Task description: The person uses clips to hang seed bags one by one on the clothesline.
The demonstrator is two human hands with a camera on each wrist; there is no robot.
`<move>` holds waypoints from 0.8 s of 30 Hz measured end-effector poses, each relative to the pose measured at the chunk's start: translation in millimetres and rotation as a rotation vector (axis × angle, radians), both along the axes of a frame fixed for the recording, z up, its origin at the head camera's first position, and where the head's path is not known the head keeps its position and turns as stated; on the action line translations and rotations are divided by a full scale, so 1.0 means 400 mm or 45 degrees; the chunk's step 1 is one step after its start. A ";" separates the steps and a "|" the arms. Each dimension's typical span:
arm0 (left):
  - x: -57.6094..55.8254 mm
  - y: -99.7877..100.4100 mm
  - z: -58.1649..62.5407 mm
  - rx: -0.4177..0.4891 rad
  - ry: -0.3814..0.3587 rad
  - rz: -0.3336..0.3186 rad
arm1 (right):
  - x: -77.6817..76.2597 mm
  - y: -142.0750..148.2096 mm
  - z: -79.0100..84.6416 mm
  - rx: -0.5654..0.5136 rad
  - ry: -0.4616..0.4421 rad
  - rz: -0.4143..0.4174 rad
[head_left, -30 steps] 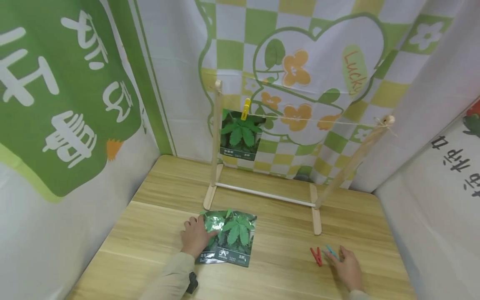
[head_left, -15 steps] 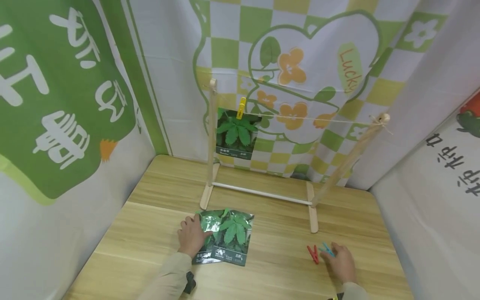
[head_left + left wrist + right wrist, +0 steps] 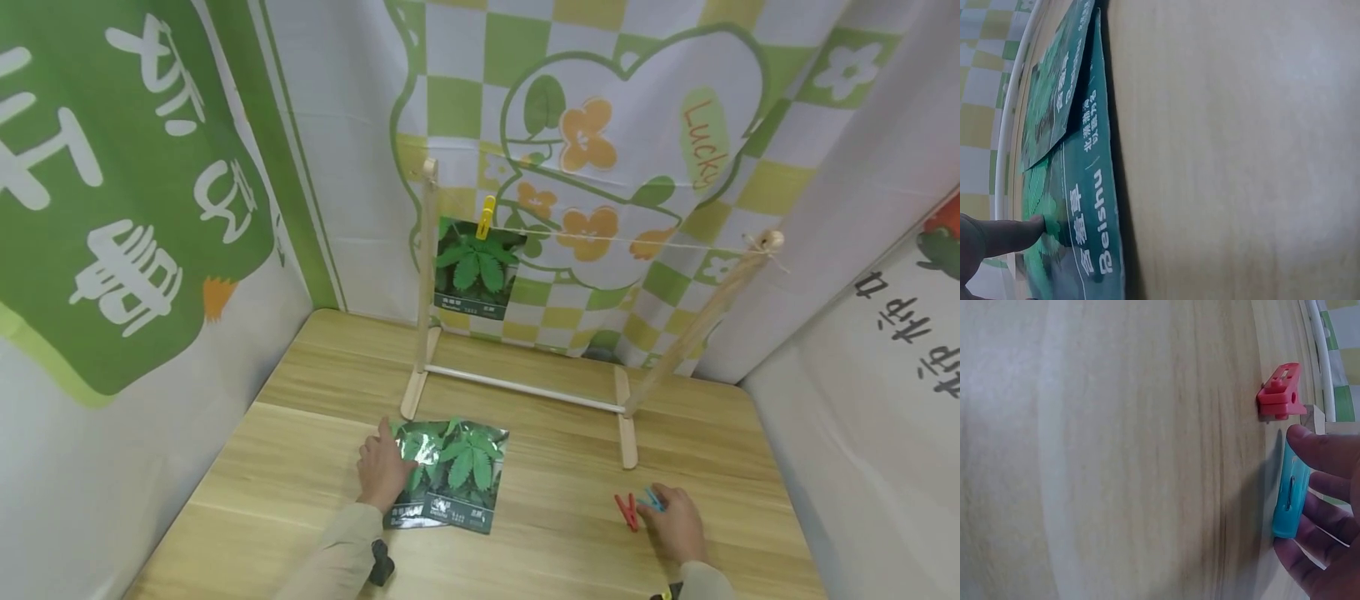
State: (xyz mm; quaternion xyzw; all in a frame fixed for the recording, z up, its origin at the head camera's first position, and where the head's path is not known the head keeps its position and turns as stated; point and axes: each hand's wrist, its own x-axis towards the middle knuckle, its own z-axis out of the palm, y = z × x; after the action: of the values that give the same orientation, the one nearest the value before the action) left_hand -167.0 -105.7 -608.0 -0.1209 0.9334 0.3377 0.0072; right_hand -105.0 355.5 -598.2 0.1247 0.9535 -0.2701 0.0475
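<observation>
Two glossy seed packets with green leaf pictures overlap on the table in the head view. My left hand rests at the left side of the lower packet, and its straight thumb touches the printed front in the left wrist view. At the right, my right hand holds a blue clothespin between thumb and fingers, low over the table. A red clothespin lies just beside it. Another packet hangs from a string, clipped by a yellow clothespin.
Behind the packets stands a wooden frame with a left post, a slanting right post and a white crossbar. Its string runs between the post tops. Printed curtains surround the wooden table.
The fingers of my right hand have drawn in around the blue clothespin, which has turned slightly. My left hand stays at the packets, its index finger a little straighter. The head view shifted slightly.
</observation>
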 end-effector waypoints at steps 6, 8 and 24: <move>-0.007 -0.006 -0.008 0.023 0.043 0.010 | -0.008 0.003 -0.009 -0.031 -0.013 -0.015; -0.009 -0.008 -0.009 0.040 0.039 0.011 | -0.010 0.003 -0.013 -0.047 -0.011 -0.016; -0.009 -0.043 -0.002 0.269 -0.069 0.024 | -0.016 0.007 -0.046 -0.081 0.035 -0.060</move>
State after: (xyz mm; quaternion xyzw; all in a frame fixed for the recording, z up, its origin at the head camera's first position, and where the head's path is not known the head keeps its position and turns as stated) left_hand -170.8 -122.8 -608.8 -0.1375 0.8909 0.4308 0.0419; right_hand -111.6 358.1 -616.7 0.1419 0.9418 -0.3031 0.0319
